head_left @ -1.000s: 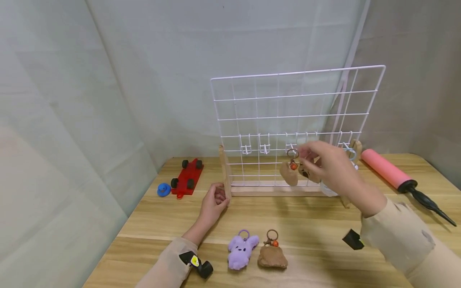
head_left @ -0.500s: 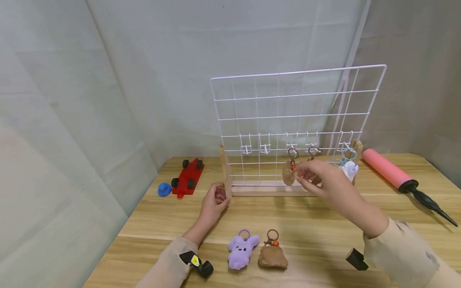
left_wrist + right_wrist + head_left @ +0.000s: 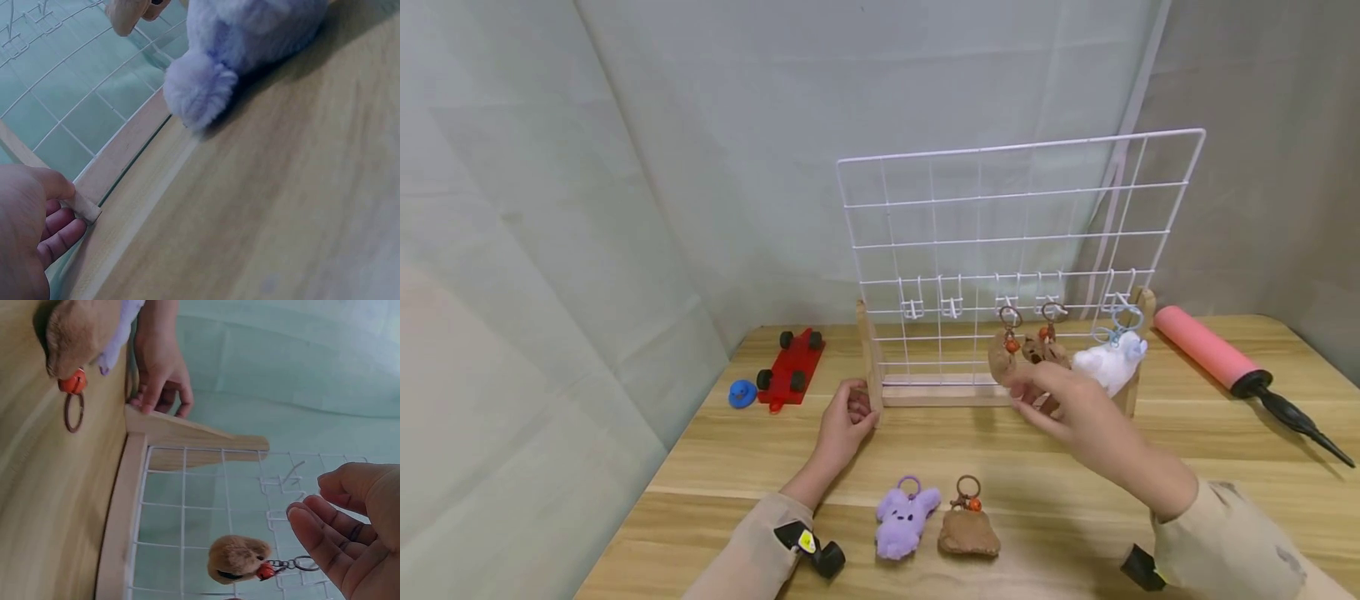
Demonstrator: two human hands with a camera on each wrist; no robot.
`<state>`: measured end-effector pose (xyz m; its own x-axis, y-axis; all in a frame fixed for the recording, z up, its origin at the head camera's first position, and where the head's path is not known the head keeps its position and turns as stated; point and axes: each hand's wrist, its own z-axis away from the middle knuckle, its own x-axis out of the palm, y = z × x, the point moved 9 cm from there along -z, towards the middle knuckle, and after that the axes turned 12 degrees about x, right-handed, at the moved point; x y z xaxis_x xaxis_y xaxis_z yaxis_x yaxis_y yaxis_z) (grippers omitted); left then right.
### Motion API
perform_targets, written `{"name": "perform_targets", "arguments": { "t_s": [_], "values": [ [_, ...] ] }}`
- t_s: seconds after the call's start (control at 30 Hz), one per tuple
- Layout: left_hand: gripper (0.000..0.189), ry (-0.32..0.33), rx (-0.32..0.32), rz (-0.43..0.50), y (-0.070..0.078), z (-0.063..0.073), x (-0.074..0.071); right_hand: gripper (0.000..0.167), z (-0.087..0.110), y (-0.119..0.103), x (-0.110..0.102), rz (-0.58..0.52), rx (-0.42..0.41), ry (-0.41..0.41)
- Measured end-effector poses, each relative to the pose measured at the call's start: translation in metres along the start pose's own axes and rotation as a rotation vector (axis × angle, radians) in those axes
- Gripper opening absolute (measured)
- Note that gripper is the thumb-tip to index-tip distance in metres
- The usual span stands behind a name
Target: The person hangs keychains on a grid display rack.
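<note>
A white wire grid rack [image 3: 977,246] stands on a wooden base. My left hand [image 3: 842,429] grips its left wooden side piece [image 3: 85,209], thumb on one face and fingers curled against the other. From hooks on the grid hang a brown plush keychain [image 3: 1001,358] with an orange bell, a second brown plush keychain [image 3: 1039,348] and a white plush keychain [image 3: 1112,365]. My right hand [image 3: 1078,408] is just below and in front of the brown ones. In the right wrist view its fingers [image 3: 322,540] are loosely bent, holding nothing, apart from the hanging plush keychain [image 3: 234,556].
Toward the front of the table lie a purple plush keychain [image 3: 901,527] and another brown plush keychain [image 3: 968,533]. At the left are a red toy car [image 3: 792,367] and a small blue hat-shaped thing [image 3: 742,394]. A pink hand pump [image 3: 1206,350] lies right of the rack.
My right hand has let go near the hanging brown keychains and moved down and toward me, uncovering the second brown one and the white one. My left hand stays on the rack.
</note>
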<state>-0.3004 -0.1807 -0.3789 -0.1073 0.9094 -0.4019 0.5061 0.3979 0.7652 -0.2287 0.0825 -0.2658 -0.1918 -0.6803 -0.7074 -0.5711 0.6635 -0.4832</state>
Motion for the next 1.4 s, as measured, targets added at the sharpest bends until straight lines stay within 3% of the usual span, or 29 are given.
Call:
{"name": "perform_targets", "arguments": {
  "t_s": [0.73, 0.97, 1.4],
  "values": [
    [0.041, 0.000, -0.007, 0.012, -0.003, 0.000, 0.000, 0.019, 0.026, 0.008, 0.063, -0.090, -0.018, -0.168],
    [0.045, 0.017, -0.021, 0.009, -0.044, -0.002, 0.006, 0.018, 0.031, 0.013, 0.082, -0.066, 0.015, -0.242],
    [0.044, 0.025, 0.012, 0.000, -0.042, -0.002, 0.004, 0.022, 0.040, 0.020, 0.110, -0.039, 0.045, -0.394]
  ]
}}
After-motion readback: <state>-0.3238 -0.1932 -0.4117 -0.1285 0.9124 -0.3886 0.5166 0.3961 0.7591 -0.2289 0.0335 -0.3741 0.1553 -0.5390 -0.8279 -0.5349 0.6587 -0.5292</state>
